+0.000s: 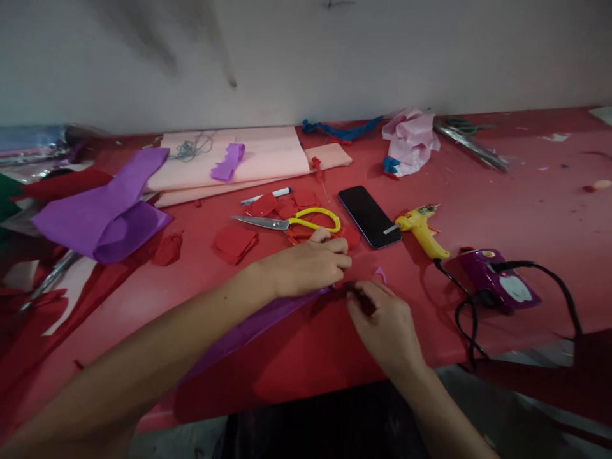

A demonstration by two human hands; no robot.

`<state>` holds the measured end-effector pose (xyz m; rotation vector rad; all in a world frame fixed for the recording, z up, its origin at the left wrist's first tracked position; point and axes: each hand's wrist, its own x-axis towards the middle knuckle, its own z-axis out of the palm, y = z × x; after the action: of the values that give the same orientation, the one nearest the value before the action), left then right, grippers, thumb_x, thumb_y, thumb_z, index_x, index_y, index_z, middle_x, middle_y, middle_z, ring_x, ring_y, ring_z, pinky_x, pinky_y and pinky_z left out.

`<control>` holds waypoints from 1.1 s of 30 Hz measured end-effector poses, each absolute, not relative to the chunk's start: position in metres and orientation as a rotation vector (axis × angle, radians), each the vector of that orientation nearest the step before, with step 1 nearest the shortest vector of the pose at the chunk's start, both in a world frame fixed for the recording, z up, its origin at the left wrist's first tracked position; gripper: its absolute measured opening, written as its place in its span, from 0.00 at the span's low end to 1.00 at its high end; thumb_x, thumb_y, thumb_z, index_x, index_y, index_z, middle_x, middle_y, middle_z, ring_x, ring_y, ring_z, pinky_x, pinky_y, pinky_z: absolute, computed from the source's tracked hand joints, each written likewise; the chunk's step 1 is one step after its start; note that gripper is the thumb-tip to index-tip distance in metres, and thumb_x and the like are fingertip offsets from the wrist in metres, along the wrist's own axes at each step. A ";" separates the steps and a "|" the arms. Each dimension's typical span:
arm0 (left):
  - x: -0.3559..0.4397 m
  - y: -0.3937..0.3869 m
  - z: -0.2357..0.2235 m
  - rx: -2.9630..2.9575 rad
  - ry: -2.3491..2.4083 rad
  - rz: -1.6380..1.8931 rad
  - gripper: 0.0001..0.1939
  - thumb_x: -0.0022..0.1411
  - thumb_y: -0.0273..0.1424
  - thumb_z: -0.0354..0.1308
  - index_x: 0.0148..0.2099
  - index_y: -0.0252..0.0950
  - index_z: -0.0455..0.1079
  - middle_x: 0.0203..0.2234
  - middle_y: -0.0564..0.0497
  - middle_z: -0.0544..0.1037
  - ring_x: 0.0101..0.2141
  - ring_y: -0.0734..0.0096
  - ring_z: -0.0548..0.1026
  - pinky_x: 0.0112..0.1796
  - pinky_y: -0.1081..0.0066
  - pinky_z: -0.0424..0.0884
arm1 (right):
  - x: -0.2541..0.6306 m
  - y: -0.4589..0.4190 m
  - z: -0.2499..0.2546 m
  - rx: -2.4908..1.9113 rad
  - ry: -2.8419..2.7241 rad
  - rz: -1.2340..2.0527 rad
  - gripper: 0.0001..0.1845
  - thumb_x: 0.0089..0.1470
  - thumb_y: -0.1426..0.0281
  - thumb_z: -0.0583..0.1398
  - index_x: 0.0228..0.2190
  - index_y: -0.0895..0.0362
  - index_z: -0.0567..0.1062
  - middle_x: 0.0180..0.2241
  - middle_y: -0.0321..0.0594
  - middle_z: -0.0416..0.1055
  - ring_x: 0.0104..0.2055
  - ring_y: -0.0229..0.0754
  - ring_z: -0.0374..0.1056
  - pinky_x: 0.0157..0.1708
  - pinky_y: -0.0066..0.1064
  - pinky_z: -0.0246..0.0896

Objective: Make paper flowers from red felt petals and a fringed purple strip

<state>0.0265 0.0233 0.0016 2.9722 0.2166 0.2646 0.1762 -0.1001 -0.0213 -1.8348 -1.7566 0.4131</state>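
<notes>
My left hand (310, 264) is closed, fingers curled, over the tip of a long purple crepe paper strip (255, 328) that runs back under my forearm. Close to its right, my right hand (387, 319) has thumb and fingers drawn together by that tip; what lies between them is too dark to make out. Just beyond my left hand are yellow-handled scissors (287, 223), lying across cut red paper pieces (235, 243). A small purple scrap (380, 274) rests above my right hand.
A phone (370, 217), a yellow glue gun (423, 233) and a purple corded box (500, 280) stand to the right. Folded peach paper (272, 150) lies at the back, with crumpled pink paper (410, 140) farther right. Purple sheets (108, 217) are heaped left. A marker (266, 196) lies behind the scissors.
</notes>
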 end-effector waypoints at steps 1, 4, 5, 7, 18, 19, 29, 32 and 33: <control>0.025 0.023 0.001 2.980 0.200 0.281 0.10 0.64 0.28 0.55 0.30 0.35 0.71 0.31 0.52 0.76 0.42 0.65 0.66 0.40 0.61 0.52 | 0.179 -0.097 -0.020 -1.821 -1.687 0.522 0.08 0.54 0.73 0.56 0.32 0.58 0.76 0.31 0.41 0.76 0.32 0.42 0.70 0.33 0.30 0.61; 0.017 0.020 0.000 2.999 0.219 0.334 0.09 0.66 0.29 0.52 0.34 0.36 0.72 0.34 0.51 0.77 0.44 0.65 0.66 0.41 0.61 0.53 | 0.182 -0.091 -0.014 -1.806 -1.659 0.701 0.10 0.56 0.70 0.55 0.28 0.57 0.75 0.26 0.37 0.73 0.28 0.39 0.68 0.29 0.28 0.59; 0.015 0.019 0.000 2.997 0.232 0.348 0.09 0.66 0.28 0.52 0.35 0.36 0.73 0.34 0.51 0.77 0.45 0.65 0.66 0.41 0.61 0.53 | 0.182 -0.089 -0.014 -1.809 -1.676 0.731 0.12 0.56 0.69 0.55 0.25 0.56 0.74 0.24 0.36 0.71 0.26 0.38 0.66 0.28 0.27 0.57; 0.012 0.016 0.001 2.988 0.263 0.366 0.10 0.66 0.27 0.51 0.36 0.36 0.73 0.35 0.51 0.77 0.45 0.65 0.66 0.42 0.61 0.53 | 0.180 -0.088 -0.013 -1.818 -1.694 0.774 0.15 0.57 0.68 0.54 0.21 0.56 0.72 0.20 0.34 0.67 0.23 0.37 0.62 0.25 0.27 0.54; 0.003 0.009 -0.009 2.868 0.387 0.527 0.13 0.68 0.29 0.47 0.39 0.39 0.73 0.42 0.53 0.78 0.50 0.63 0.65 0.48 0.58 0.52 | 0.181 -0.085 -0.015 -1.809 -1.483 1.043 0.12 0.51 0.66 0.57 0.22 0.58 0.76 0.22 0.34 0.72 0.26 0.39 0.67 0.25 0.26 0.58; 0.003 0.009 -0.010 2.848 0.396 0.531 0.12 0.68 0.28 0.48 0.40 0.39 0.74 0.43 0.53 0.78 0.50 0.62 0.65 0.48 0.58 0.53 | 0.181 -0.085 -0.016 -1.820 -1.451 1.058 0.12 0.51 0.66 0.57 0.23 0.58 0.77 0.22 0.35 0.73 0.26 0.39 0.67 0.25 0.26 0.58; 0.000 0.014 0.002 1.680 0.738 0.455 0.44 0.47 0.23 0.64 0.63 0.40 0.47 0.52 0.39 0.69 0.50 0.60 0.70 0.48 0.59 0.66 | 0.173 -0.088 -0.014 -1.844 -1.192 1.108 0.11 0.47 0.65 0.59 0.26 0.58 0.79 0.23 0.36 0.74 0.27 0.40 0.68 0.26 0.28 0.60; 0.000 0.012 0.003 1.489 0.811 0.324 0.38 0.46 0.21 0.62 0.59 0.36 0.54 0.39 0.45 0.75 0.40 0.66 0.74 0.42 0.63 0.68 | 0.173 -0.090 -0.012 -1.820 -1.179 1.120 0.10 0.47 0.66 0.59 0.26 0.58 0.78 0.22 0.35 0.73 0.26 0.39 0.67 0.25 0.27 0.59; 0.000 0.011 0.004 1.462 0.815 0.298 0.36 0.45 0.21 0.62 0.57 0.35 0.55 0.36 0.48 0.75 0.37 0.68 0.73 0.41 0.64 0.67 | 0.173 -0.090 -0.012 -1.810 -1.179 1.127 0.09 0.47 0.66 0.59 0.26 0.58 0.78 0.22 0.35 0.72 0.26 0.38 0.67 0.26 0.27 0.59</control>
<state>0.0002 0.0106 0.0037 1.4620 0.8151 0.2981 0.1727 -0.0903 -0.0123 -1.8098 -1.1787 1.1270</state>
